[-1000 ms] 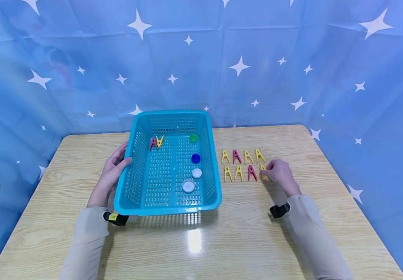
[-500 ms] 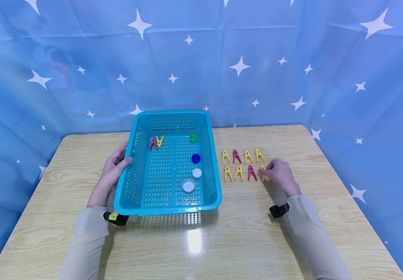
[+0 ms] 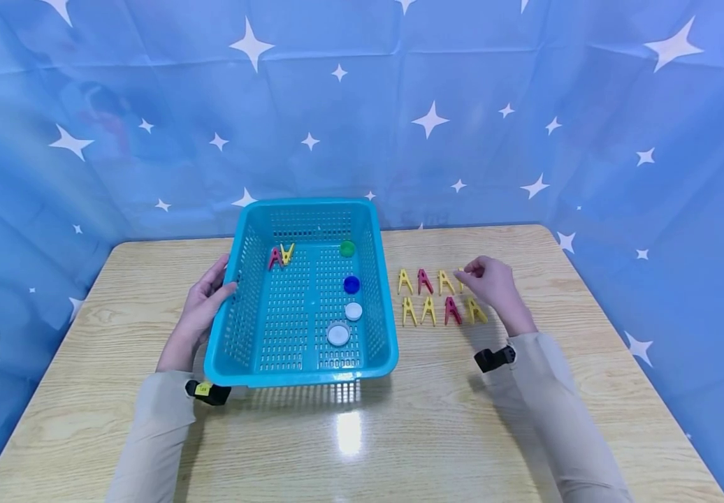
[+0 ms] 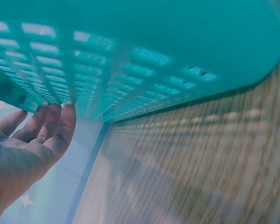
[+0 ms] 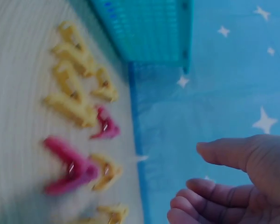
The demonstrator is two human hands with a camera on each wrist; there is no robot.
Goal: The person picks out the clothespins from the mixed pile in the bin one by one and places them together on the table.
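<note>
My left hand (image 3: 203,304) holds the left side of a blue plastic basket (image 3: 302,379), thumb at the rim. In the left wrist view, its fingertips (image 4: 67,109) touch the slotted outer wall. Raised over the clothespins to the right, my right hand (image 3: 493,285) has thumb and fingers apart with nothing between them in the right wrist view. It partly covers the far-right yellow clothespin (image 3: 460,285) of the back row. Closer to me lies another yellow clothespin (image 3: 476,311), beside a red clothespin (image 3: 452,311) in the front row.
Inside the basket are a red clothespin (image 3: 275,258), a yellow clothespin (image 3: 286,254), a green cap (image 3: 347,249), a blue cap (image 3: 352,284) and two white caps (image 3: 339,334). Several clothespins lie in two rows on the wooden table (image 3: 425,419). A starry blue curtain (image 3: 337,126) hangs behind.
My right hand has let go of the front row's far-right yellow clothespin and moved away from me, up over the back row. The left hand and basket stay put.
</note>
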